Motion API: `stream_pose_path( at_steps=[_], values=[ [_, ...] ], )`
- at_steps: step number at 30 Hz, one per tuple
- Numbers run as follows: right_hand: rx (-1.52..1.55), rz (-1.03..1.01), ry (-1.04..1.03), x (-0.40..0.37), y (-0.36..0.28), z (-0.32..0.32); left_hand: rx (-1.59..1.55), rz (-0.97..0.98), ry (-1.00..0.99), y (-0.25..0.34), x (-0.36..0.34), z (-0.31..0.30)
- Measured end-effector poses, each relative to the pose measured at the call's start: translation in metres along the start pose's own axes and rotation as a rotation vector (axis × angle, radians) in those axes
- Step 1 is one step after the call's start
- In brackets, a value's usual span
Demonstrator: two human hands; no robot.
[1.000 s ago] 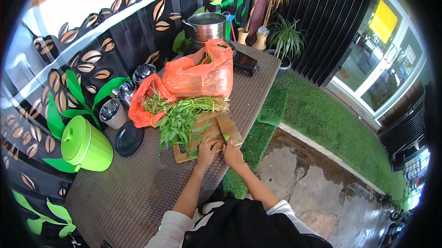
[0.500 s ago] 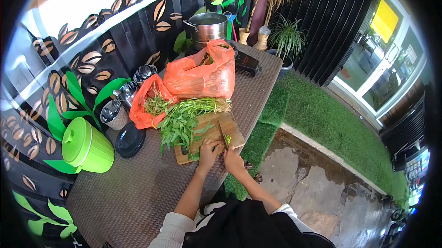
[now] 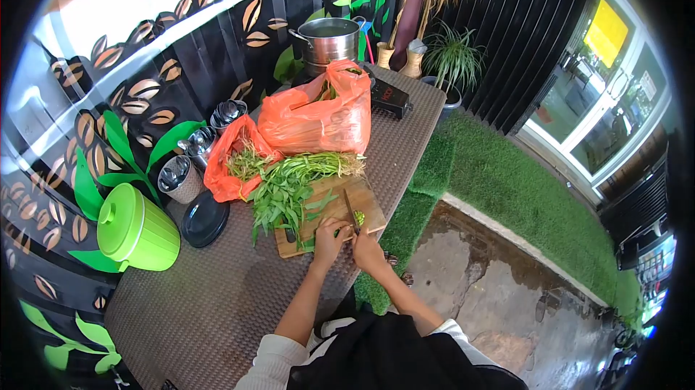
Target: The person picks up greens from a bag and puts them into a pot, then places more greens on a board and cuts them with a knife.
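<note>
My right hand (image 3: 368, 253) grips a knife (image 3: 350, 207), its blade pointing away from me across the wooden cutting board (image 3: 371, 200). Close on its left, my left hand (image 3: 329, 239) has its fingers curled at the board's near edge, pinching a bit of green stem beside the blade. Small chopped green pieces (image 3: 360, 218) lie just right of the knife. A heap of leafy greens (image 3: 282, 195) with long stems covers the board's left and far side. What lies under my left fingers is mostly hidden.
Behind the board stand orange plastic bags (image 3: 315, 122) of greens. Farther back are a steel pot (image 3: 329, 43) and a black electric cooker (image 3: 391, 99). Leftward sit black plates (image 3: 205, 218), cutlery holders (image 3: 179, 179) and a green lidded bucket (image 3: 137, 229). The table's right edge (image 3: 409, 186) runs beside the board.
The knife blade has shifted slightly left, toward my left fingers, and the chopped pieces show on its right. Both hands stay nearly in place.
</note>
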State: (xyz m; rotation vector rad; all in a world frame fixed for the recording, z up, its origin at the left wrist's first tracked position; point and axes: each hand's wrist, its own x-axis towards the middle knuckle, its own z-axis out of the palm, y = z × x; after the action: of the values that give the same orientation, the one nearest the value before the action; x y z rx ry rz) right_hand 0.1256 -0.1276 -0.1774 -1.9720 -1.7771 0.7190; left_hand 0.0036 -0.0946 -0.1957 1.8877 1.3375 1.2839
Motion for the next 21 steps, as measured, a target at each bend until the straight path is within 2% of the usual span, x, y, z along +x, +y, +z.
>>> stream_pose_path(
  at_steps=[3,9,11,18,21],
  values=[
    [-0.076,0.122,-0.025,-0.015,-0.018,-0.007,0.061,0.076,0.019,-0.005,-0.001,0.003],
    [-0.068,0.047,-0.014,0.008,-0.001,-0.009,0.115,0.057,0.009,0.02,-0.013,0.0],
    [-0.059,0.041,-0.042,0.006,0.0,-0.015,0.36,0.079,0.073,0.032,-0.02,-0.004],
    [-0.112,0.032,-0.118,-0.009,0.0,-0.022,0.174,0.093,0.054,0.009,-0.008,0.006],
    [-0.09,0.045,-0.063,-0.014,-0.003,-0.015,0.168,0.043,0.046,0.001,-0.007,0.011]
  ],
)
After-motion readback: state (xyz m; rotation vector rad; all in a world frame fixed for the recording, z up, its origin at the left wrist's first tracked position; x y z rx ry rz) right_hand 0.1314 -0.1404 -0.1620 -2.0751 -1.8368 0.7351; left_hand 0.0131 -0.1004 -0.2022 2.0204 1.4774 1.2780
